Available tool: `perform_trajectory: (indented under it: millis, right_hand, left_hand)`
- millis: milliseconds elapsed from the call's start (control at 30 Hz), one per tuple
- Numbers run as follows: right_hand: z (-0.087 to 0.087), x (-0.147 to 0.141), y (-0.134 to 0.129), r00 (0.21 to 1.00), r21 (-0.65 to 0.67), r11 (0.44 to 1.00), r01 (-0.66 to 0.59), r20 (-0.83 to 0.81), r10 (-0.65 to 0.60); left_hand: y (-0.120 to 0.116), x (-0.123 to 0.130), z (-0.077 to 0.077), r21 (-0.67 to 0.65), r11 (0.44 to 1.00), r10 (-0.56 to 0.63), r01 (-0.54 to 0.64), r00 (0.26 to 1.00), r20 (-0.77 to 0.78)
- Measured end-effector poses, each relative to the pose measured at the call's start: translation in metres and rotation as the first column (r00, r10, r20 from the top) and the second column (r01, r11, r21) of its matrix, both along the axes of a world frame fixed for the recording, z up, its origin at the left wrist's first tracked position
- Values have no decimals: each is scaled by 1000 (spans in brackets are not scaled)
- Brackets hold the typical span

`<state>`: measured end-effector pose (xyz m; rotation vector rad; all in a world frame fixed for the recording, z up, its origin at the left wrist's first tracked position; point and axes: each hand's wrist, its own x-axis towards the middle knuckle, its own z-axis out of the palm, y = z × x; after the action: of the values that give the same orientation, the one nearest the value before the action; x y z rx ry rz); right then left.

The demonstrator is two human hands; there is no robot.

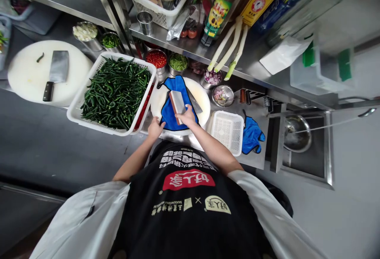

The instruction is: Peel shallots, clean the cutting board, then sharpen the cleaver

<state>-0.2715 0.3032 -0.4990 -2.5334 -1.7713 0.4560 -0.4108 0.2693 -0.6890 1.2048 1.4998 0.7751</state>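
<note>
My right hand (187,117) is closed round the near end of a whetstone (177,102), pale on top and reddish brown along its side. Under the stone lies a blue cloth (170,118), spread over a round white cutting board (204,96). A flat grey knife blade (194,103) rests on the board just right of the stone; I cannot see its handle. At the board's front left rim is my left hand (154,128), thumb and fingers apart, close beside the cloth's edge. Whether its fingertips touch the cloth is not clear.
A white basket of green chillies (115,92) stands left of the board. Further left, a cleaver (58,67) lies on another round board (23,69). A white basket (227,132), a second blue cloth (252,135) and a sink (328,152) are rightward. Overhead runs a loaded shelf (190,44).
</note>
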Motion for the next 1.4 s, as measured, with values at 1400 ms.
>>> perform_trajectory:
  millis: [1400]
  right_hand:
    - [46, 134, -190, 932, 185, 959, 214, 257, -258]
  left_hand:
    - [96, 103, 138, 172, 983, 95, -59, 974, -207]
